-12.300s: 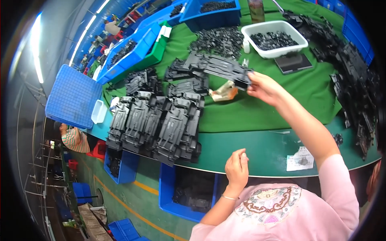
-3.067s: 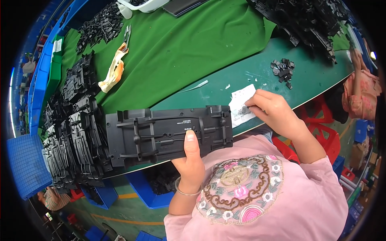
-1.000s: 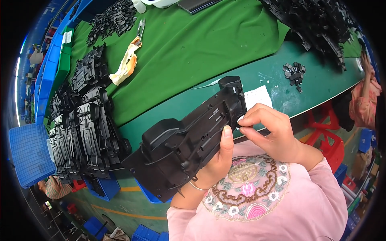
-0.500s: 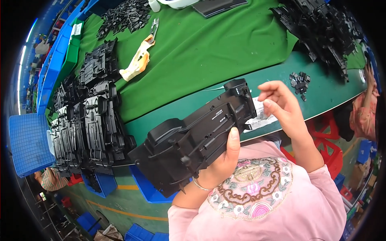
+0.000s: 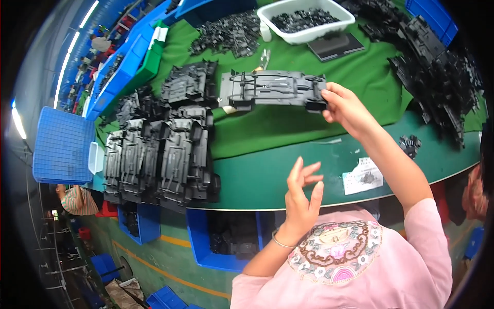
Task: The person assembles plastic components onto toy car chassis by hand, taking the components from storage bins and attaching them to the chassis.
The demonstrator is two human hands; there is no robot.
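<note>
My right hand [image 5: 343, 105] grips one end of a long black moulded plastic chassis part [image 5: 278, 88]. It is held level over the green cloth, with a row of ribs and wheel-arch shapes along it. Nearer to me, my left hand [image 5: 302, 198] is raised by the table edge, fingers apart, holding nothing. Left of the held part stand similar black chassis parts [image 5: 177, 154], stacked on edge in rows. Another group of black parts [image 5: 189, 85] lies behind those rows. Partly hidden behind the held part, a pair of pliers [image 5: 265, 59] rests on the cloth.
At the back are a white tub [image 5: 303, 36] of small black pieces, a flat black tray [image 5: 336, 47] and a heap of black clips [image 5: 231, 33]. More black parts [image 5: 432, 77] pile up at right. A printed paper [image 5: 363, 176] lies near me; a blue bin [image 5: 198, 242] stands below.
The chassis part has gone from my left hand to my right hand and moved away from me over the cloth. My left hand has let go and opened. The view has shifted.
</note>
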